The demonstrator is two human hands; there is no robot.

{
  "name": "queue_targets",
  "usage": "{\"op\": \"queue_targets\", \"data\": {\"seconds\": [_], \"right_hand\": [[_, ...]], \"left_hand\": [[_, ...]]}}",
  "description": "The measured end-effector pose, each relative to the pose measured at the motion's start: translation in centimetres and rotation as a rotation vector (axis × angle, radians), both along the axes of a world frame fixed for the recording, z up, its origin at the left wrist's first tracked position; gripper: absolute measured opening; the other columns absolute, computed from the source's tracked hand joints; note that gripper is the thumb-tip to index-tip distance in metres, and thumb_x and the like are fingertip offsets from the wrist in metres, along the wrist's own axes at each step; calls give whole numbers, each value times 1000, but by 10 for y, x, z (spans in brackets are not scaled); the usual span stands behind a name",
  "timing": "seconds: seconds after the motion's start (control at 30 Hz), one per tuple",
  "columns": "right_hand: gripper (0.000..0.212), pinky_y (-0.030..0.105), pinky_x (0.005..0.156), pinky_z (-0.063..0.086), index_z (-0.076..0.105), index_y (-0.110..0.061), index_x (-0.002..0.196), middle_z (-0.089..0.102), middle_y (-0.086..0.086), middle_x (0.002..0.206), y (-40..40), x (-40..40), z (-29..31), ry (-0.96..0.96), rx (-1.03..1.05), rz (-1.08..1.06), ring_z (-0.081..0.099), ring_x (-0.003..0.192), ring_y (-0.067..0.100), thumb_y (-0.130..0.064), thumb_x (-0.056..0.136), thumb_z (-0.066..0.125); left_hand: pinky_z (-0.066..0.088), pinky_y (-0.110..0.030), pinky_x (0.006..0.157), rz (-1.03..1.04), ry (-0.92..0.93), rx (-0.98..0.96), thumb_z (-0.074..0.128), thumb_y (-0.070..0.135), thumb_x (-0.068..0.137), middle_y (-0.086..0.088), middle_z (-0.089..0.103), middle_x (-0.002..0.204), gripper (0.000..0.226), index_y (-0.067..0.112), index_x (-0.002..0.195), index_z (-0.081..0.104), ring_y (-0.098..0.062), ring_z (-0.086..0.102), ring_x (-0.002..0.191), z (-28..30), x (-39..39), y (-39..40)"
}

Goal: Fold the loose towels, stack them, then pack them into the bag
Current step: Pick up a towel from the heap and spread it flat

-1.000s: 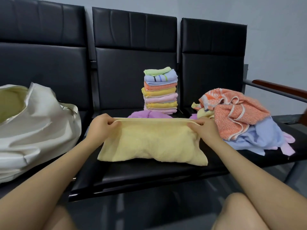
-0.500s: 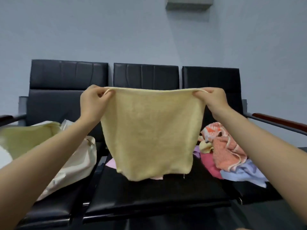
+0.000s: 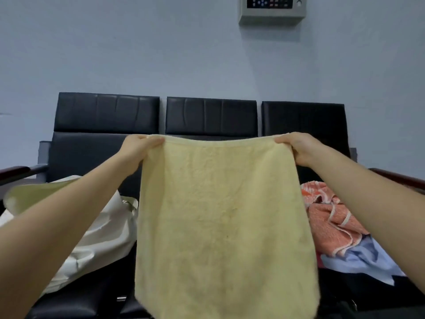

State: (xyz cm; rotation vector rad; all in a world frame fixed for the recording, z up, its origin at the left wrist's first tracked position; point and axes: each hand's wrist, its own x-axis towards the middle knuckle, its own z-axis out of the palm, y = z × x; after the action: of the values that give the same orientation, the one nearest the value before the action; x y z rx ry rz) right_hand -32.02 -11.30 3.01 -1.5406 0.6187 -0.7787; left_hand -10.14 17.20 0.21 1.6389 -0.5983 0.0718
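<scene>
A pale yellow towel [image 3: 225,222] hangs spread out in front of me, held up by its two top corners. My left hand [image 3: 138,147] pinches the top left corner and my right hand [image 3: 299,147] pinches the top right corner. The white cloth bag [image 3: 101,231] lies on the left seat with its mouth open. A heap of loose towels, orange [image 3: 331,217] on top and light blue [image 3: 363,261] below, sits on the right seat. The hanging towel hides the middle seat and the folded stack.
A row of three black padded chairs [image 3: 211,116] stands against a grey wall, with wooden armrests at both ends [image 3: 400,178]. A grey control box [image 3: 272,9] is mounted high on the wall.
Both hands have lifted the yellow towel off the middle seat and raised it, opened out, in the air. My view has tilted upward, and the folded stack is now covered.
</scene>
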Motion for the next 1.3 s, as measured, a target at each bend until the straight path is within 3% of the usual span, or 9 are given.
{"op": "queue_targets", "data": {"seconds": [0.27, 0.5, 0.7, 0.83, 0.9, 1.0, 1.17, 1.23, 1.3], "right_hand": [[6, 34, 78, 51, 61, -4, 86, 60, 11, 86, -61, 76, -113, 274, -76, -89, 59, 77, 22, 0, 84, 65], [6, 28, 59, 42, 66, -20, 87, 65, 1, 80, -88, 134, -208, 582, -440, -279, 65, 77, 23, -16, 83, 64], [30, 22, 43, 48, 62, -11, 118, 66, 9, 99, -100, 165, -252, 315, -22, -271, 64, 55, 14, -1, 91, 53], [54, 33, 67, 53, 51, -15, 138, 62, 7, 87, -92, 166, -268, 275, -11, -197, 57, 63, 16, -1, 86, 51], [57, 39, 80, 53, 48, -17, 140, 63, 5, 94, -85, 157, -269, 267, -46, -184, 60, 76, 19, -7, 84, 53], [44, 31, 81, 49, 58, -16, 129, 62, 2, 111, -69, 131, -260, 291, -185, -218, 60, 97, 20, -12, 85, 56], [37, 38, 82, 49, 60, -10, 120, 62, 10, 102, -39, 76, -259, 416, -132, -188, 58, 89, 24, -17, 84, 62], [10, 39, 65, 43, 60, -9, 78, 56, 10, 72, -25, 55, -263, 481, -137, -145, 51, 67, 24, -19, 76, 61], [30, 35, 60, 30, 40, -13, 55, 41, 6, 57, -14, 36, -266, 581, -201, -105, 39, 57, 22, -13, 79, 58]], "left_hand": [[42, -9, 55, -23, -33, 181, 63, 17, 90, 7, 67, 86, 12, 23, 92, 73, -2, 58, 75, -115, 62, -44], [45, -23, 75, 139, -89, 355, 62, 23, 91, 18, 63, 84, 12, 29, 89, 72, -8, 57, 89, -196, 119, -86], [42, -27, 66, 284, -208, 463, 50, 19, 93, 6, 66, 99, 20, 25, 96, 69, -15, 58, 91, -235, 143, -112], [47, -39, 79, 225, -300, 788, 53, 24, 94, -11, 51, 128, 41, 19, 135, 50, -30, 52, 110, -254, 147, -116], [42, -36, 83, 207, -243, 757, 57, 29, 94, -13, 44, 134, 51, 20, 142, 42, -30, 44, 121, -256, 134, -116], [40, -34, 91, 189, -239, 579, 56, 29, 94, -10, 44, 136, 47, 20, 140, 45, -25, 39, 128, -249, 99, -111], [37, -28, 91, -42, -378, 520, 58, 27, 94, 0, 53, 121, 33, 23, 126, 58, -17, 45, 119, -239, 20, -86], [36, -25, 90, -167, -440, 551, 60, 26, 92, 1, 57, 114, 24, 24, 116, 64, -15, 49, 112, -237, -11, -73], [38, -28, 95, -312, -484, 641, 57, 37, 89, 3, 58, 110, 25, 26, 108, 67, -15, 51, 109, -237, -40, -58]]}}
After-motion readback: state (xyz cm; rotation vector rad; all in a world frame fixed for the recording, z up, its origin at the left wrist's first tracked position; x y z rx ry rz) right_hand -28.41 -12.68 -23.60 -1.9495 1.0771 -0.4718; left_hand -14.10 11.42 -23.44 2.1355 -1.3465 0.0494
